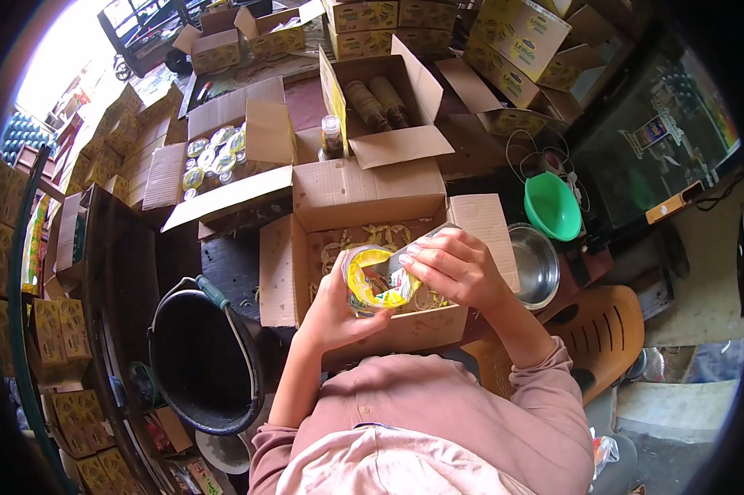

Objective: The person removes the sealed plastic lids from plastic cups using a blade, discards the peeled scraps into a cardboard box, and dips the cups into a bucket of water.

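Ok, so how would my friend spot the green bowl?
Find the open cardboard box under the left hand and right hand. Go right to the shiny metal bowl, then a little up the picture. The green bowl is there, bright green all over, while the metal one is silver.

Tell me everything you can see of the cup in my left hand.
The cup is round, seemingly of clear plastic, with yellow printed film around its rim that appears opened in the middle. Held above the carton, its top faces the camera. The left hand grips its side; the right hand holds a flat grey tool at the opening. Its contents are unclear.
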Demonstrator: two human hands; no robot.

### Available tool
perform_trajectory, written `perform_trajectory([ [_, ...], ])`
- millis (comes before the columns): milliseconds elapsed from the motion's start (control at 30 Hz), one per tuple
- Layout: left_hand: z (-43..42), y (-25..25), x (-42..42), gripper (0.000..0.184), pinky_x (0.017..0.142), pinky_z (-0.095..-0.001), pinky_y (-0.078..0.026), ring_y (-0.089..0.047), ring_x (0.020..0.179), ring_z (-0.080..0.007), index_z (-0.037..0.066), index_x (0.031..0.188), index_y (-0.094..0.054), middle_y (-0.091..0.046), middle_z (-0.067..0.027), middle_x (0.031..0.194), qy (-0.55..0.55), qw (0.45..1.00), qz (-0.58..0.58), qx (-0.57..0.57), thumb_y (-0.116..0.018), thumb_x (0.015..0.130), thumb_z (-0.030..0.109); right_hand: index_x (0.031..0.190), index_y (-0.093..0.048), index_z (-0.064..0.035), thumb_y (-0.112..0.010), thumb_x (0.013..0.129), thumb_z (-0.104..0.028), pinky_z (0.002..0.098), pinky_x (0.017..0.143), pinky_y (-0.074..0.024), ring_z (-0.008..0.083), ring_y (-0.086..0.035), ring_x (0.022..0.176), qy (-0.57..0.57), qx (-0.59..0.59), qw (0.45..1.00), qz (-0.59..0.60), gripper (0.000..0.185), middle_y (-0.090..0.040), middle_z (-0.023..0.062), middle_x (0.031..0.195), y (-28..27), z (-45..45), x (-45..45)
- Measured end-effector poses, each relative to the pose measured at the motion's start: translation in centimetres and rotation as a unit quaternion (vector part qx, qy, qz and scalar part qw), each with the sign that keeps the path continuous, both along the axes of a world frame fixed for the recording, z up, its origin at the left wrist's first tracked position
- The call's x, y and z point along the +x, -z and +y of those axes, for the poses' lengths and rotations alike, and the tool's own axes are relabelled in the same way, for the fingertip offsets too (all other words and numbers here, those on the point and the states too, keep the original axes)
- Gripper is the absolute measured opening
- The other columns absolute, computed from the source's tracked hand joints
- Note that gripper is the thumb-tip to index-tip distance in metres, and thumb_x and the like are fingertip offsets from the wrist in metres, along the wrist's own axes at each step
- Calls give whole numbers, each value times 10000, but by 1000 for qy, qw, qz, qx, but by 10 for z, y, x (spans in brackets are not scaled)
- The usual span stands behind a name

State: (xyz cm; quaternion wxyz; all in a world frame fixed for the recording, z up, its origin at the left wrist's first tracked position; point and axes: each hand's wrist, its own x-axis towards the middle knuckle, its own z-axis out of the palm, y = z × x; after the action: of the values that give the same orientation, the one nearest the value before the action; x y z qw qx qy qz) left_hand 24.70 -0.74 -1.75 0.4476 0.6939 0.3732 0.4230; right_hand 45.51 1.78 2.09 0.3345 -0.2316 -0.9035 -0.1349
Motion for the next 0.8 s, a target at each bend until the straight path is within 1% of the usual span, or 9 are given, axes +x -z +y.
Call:
perform_trajectory([
  [67, 1, -1, -2, 688, 817, -312, -448, -582, 902, -248, -51, 1146, -379, -571, -171, 983, 9, 1000, 0, -14, -735, 596, 158, 809, -658, -69, -649, 620, -99, 291, 691, -490, 148, -595, 768, -8, -5, 1000, -9, 191, -605, 17, 812, -2, 1, -1],
  [267, -2, -13, -5, 682, 803, -311, -457, -592, 898, -252, -50, 1119, -392, -580, -171, 970, -5, 999, 53, -4, -752, 584, 168, 803, -656, -62, -647, 616, -88, 289, 683, -494, 150, -594, 762, -17, -11, 1000, -13, 189, -600, 19, 798, -9, -1, 0],
  [367, -4, -14, -6, 698, 819, -323, -449, -585, 921, -271, -50, 1127, -389, -572, -183, 985, 0, 998, 52, -38, -755, 577, 174, 878, -651, -76, -606, 674, -107, 293, 705, -468, 154, -578, 764, -14, -21, 999, -26, 211, -613, 27, 838, -7, -2, 4],
  [467, -5, 0, -7, 714, 849, -336, -430, -565, 970, -279, -51, 1135, -385, -557, -195, 1018, -4, 998, 59, -32, -756, 572, 183, 883, -645, -71, -599, 679, -108, 300, 710, -471, 159, -579, 768, -23, -28, 999, -26, 212, -611, 33, 841, -6, -2, 3],
  [567, -4, 6, -9, 708, 873, -325, -409, -546, 980, -256, -51, 1133, -396, -545, -183, 1027, 10, 998, 50, -29, -753, 568, 184, 881, -639, -65, -600, 676, -108, 307, 718, -473, 164, -579, 764, -32, -16, 999, -18, 213, -607, 38, 841, -6, -3, 3],
  [667, -1, -10, -5, 661, 875, -296, -399, -536, 942, -211, -35, 1121, -424, -543, -143, 1006, 52, 998, -25, -40, -743, 575, 158, 892, -635, -58, -600, 676, -112, 319, 714, -479, 166, -579, 758, -49, -24, 998, -7, 225, -604, 41, 849, -3, -3, 2],
  [800, -2, -14, -3, 615, 871, -278, -388, -510, 928, -175, -13, 1112, -447, -518, -103, 1002, 74, 991, -99, -56, -731, 583, 121, 1000, -612, -28, -611, 663, -88, 312, 657, -489, 166, -570, 689, -61, -33, 997, 25, 342, -582, 39, 759, -1, -3, -1],
])
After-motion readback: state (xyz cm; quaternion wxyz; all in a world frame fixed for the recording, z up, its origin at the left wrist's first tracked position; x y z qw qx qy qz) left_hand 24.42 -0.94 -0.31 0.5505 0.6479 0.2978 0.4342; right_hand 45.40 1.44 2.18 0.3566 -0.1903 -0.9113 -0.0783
